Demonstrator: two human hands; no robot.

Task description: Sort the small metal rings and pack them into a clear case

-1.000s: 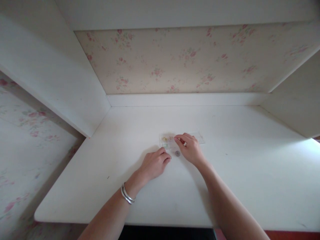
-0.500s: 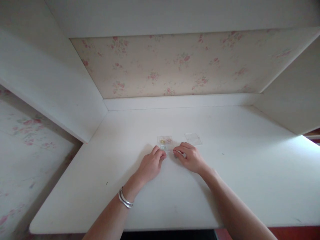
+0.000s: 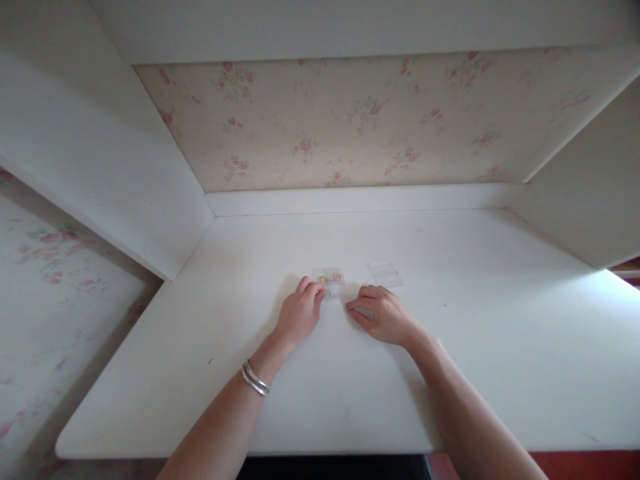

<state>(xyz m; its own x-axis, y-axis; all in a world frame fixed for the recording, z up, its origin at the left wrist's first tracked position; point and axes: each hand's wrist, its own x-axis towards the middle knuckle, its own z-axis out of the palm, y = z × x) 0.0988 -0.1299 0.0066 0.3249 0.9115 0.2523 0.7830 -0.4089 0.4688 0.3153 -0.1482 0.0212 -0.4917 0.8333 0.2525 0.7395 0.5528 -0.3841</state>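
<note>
A small clear plastic box [image 3: 339, 273] with compartments lies on the white desktop; little yellow, pink and greenish pieces show inside it, too small to name. At its near left edge, the fingers of my left hand [image 3: 301, 307] are pinched together on the box, hiding that corner. My right hand [image 3: 380, 313] is just right of the box, apart from it. Between its thumb and forefinger is a small dark round piece [image 3: 349, 307], its kind unclear. Beyond the right hand lies a clear flat plastic lid [image 3: 386, 274].
The white desktop [image 3: 280, 413] has a low back ledge [image 3: 365, 199] and side panels at left [image 3: 115, 167] and right [image 3: 590, 173]. Floral wallpaper [image 3: 330, 127] covers the wall behind. A tiny dark sliver [image 3: 211, 361] lies at the left.
My left hand has shifted a little up and left, from the box's near side to its near left edge. A dark piece now shows at my right fingertips. The view has tilted slightly.
</note>
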